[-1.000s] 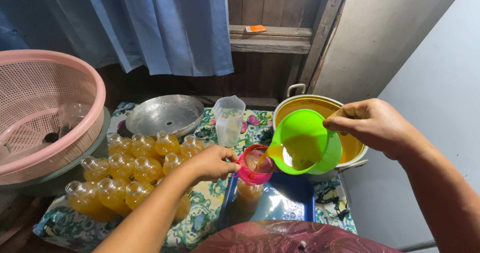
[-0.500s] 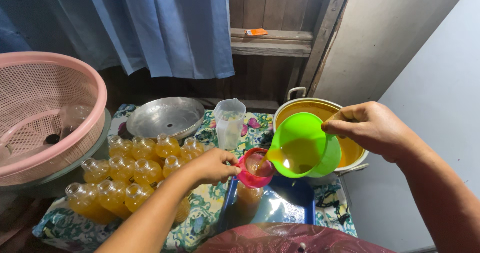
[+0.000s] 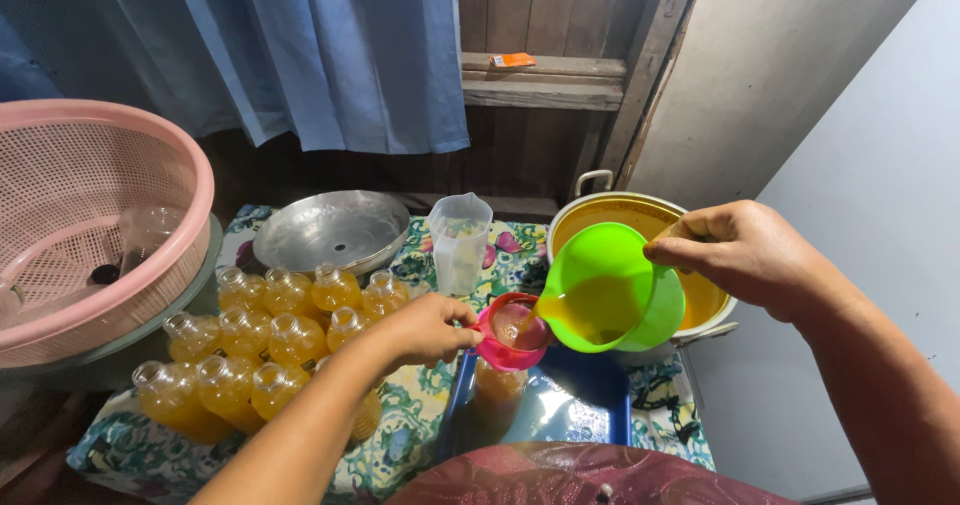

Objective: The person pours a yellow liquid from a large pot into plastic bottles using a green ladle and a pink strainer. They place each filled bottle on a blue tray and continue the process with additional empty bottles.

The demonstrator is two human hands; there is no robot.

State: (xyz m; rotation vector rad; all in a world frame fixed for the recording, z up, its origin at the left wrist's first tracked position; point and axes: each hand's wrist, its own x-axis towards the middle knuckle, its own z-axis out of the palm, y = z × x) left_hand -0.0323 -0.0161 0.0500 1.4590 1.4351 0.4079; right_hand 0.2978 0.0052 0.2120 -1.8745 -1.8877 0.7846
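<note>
My right hand (image 3: 745, 255) grips a bright green jug (image 3: 606, 287) by its handle and tips it leftward, so orange liquid runs from its spout. My left hand (image 3: 425, 327) pinches the rim of a pink funnel (image 3: 508, 331) that sits in the mouth of a clear bottle (image 3: 497, 393). That bottle stands on a blue tray (image 3: 585, 405) and holds orange liquid. A large metal pot (image 3: 625, 215) of the same orange liquid stands just behind the jug.
Several filled bottles (image 3: 265, 340) crowd the patterned cloth to the left. Behind them lie a metal lid (image 3: 330, 230) and a clear measuring jug (image 3: 460, 240). A pink basket (image 3: 85, 220) stands far left. Blue curtain and wooden wall at the back.
The green jug stays tilted over the funnel and keeps pouring. Both hands hold nearly the same positions.
</note>
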